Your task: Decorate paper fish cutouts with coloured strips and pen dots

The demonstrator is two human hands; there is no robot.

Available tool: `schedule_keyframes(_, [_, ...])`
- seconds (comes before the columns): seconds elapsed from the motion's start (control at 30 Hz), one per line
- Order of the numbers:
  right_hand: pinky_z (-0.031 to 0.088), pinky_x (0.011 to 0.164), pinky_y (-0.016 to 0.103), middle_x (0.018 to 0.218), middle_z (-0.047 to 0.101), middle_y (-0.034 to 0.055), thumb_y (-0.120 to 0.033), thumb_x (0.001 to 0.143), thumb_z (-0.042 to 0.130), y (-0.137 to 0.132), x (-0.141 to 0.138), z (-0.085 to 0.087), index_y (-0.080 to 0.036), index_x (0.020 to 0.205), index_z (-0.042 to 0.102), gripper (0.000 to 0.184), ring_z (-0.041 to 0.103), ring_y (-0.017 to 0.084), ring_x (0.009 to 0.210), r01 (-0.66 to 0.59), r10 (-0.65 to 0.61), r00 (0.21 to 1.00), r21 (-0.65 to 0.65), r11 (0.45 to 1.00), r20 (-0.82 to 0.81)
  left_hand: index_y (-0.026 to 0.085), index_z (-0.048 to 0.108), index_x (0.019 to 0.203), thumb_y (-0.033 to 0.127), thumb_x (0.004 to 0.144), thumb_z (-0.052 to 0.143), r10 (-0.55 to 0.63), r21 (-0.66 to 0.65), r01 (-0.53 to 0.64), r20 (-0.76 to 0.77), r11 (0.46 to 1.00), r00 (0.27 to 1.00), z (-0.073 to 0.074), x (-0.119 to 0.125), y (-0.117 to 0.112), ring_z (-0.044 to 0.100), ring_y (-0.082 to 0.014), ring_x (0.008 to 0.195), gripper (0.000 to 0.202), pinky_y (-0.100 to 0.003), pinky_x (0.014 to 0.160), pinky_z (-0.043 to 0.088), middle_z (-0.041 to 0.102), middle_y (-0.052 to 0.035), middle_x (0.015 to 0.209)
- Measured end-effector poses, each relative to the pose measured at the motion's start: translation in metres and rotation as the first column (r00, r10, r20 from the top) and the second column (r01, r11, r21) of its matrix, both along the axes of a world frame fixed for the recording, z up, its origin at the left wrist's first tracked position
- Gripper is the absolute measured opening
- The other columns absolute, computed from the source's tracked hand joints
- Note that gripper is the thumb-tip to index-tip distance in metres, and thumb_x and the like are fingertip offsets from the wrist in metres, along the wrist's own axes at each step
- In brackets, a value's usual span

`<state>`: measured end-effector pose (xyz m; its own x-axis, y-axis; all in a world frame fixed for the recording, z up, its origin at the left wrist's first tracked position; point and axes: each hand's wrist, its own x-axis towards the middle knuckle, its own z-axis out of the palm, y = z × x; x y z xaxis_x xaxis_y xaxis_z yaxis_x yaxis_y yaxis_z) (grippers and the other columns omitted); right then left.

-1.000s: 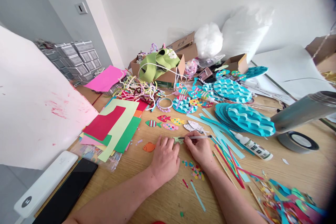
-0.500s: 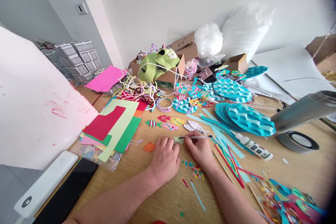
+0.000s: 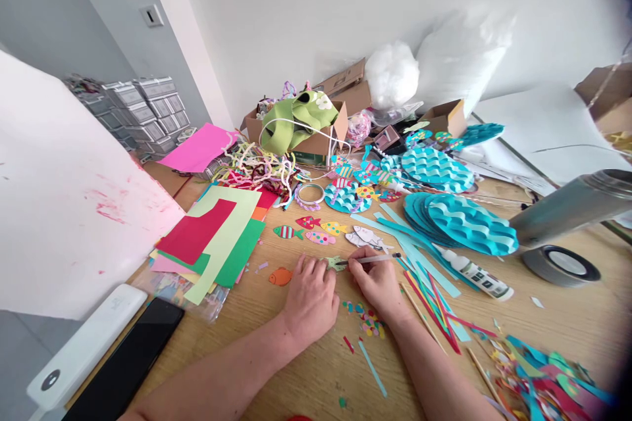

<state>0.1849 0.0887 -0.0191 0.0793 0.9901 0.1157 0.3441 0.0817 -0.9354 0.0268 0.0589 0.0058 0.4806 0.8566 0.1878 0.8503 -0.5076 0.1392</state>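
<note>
My right hand [image 3: 374,279] pinches a slim pen [image 3: 372,258], its tip on a small pale green paper fish [image 3: 335,264] lying on the table. My left hand [image 3: 312,296] lies palm down beside the fish, fingertips at its left edge and fingers outstretched. Part of the green fish is hidden by the hands. Left of my left hand is an orange paper fish [image 3: 280,276]. Just beyond are decorated paper fish, among them a striped one [image 3: 288,232], a pink one [image 3: 320,238] and a yellow one [image 3: 334,228], plus white fish [image 3: 368,237].
Coloured paper sheets [image 3: 212,243] are stacked on the left, near a black phone [image 3: 133,355]. Paper dots [image 3: 370,323] lie between my forearms. To the right are paper strips [image 3: 434,302], a glue bottle [image 3: 476,275], blue wavy discs [image 3: 469,223], a tape roll [image 3: 560,266] and a metal flask [image 3: 573,207].
The pen has tilted a little in my right hand, and its tip has shifted slightly on the green fish. My left hand stays almost where it was.
</note>
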Motion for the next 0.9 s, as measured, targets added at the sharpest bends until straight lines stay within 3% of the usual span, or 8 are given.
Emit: schedule_keyframes(0.9, [0.034,0.046,0.023,0.054,0.054,-0.0019,-0.028,0.074,0.052,0.0018,0.0005,-0.0026,-0.020,0.070,0.055,0.010,0.048,0.013,0.046,0.014,-0.012,0.998,-0.024,1.000,0.054,0.016,0.059,0.102,0.017,0.081,0.051,-0.005,-0.002,0.005,0.028,1.000,1.000,-0.0016,-0.0017,0.0010,0.051,-0.0253,0.113,0.023,-0.050,0.111,0.027,0.060,-0.0095,0.117])
